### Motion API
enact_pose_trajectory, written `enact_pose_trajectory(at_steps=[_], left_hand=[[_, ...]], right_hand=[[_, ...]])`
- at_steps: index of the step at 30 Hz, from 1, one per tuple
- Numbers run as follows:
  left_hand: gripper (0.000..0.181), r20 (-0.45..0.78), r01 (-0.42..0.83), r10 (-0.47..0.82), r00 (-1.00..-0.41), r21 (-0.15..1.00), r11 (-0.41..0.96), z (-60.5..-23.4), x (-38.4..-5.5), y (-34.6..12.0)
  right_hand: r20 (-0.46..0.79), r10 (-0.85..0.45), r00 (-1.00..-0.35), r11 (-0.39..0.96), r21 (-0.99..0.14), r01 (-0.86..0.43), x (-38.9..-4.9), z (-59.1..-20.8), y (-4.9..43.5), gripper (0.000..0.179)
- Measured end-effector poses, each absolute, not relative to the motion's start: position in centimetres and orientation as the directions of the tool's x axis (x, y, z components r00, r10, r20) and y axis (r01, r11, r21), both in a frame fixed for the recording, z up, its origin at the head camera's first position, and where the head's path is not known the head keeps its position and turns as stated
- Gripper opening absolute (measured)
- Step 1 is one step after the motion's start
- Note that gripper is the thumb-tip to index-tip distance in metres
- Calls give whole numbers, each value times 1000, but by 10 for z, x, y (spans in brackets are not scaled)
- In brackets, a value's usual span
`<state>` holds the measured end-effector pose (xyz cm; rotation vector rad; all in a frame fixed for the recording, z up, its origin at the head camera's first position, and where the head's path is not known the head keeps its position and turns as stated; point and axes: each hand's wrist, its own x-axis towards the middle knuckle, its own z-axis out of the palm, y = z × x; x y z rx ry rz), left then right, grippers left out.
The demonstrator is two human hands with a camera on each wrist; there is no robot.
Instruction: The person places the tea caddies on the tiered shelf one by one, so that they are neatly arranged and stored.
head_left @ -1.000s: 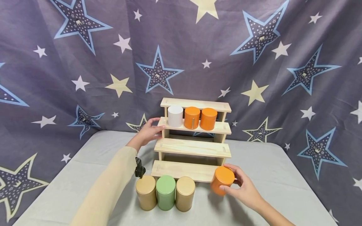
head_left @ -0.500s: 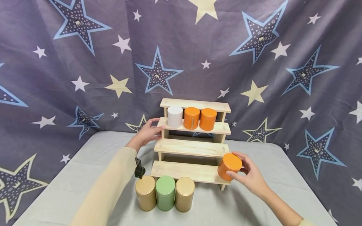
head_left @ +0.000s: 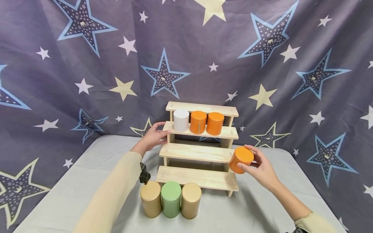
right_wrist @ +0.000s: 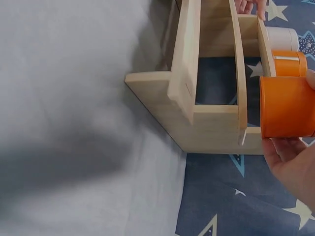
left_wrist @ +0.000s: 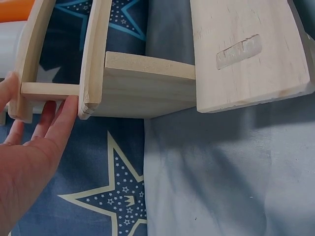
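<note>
Orange cylindrical canister (head_left: 240, 159) is gripped by the right hand (head_left: 263, 170), left hand (head_left: 152, 138) holding grained-wood stand (head_left: 195, 152).

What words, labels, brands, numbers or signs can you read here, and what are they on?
There are none that I can read.
Orange can in the right hand: no lettering visible.
Narrow strip on the middle shelved can: too small to tell.
Backdrop: stars and small crown-like marks, no words.
</note>
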<state>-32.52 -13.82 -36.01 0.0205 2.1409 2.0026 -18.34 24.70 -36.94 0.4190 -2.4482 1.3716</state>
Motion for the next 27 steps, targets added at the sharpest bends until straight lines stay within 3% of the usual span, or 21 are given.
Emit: enact_pose_trajectory(at_steps=[27], left_hand=[[65,-150,-143,143,-978,988,61,-360,-328,-138]], right_hand=[[415,52,-908,538,-778,-324,-251,-318,242,71]])
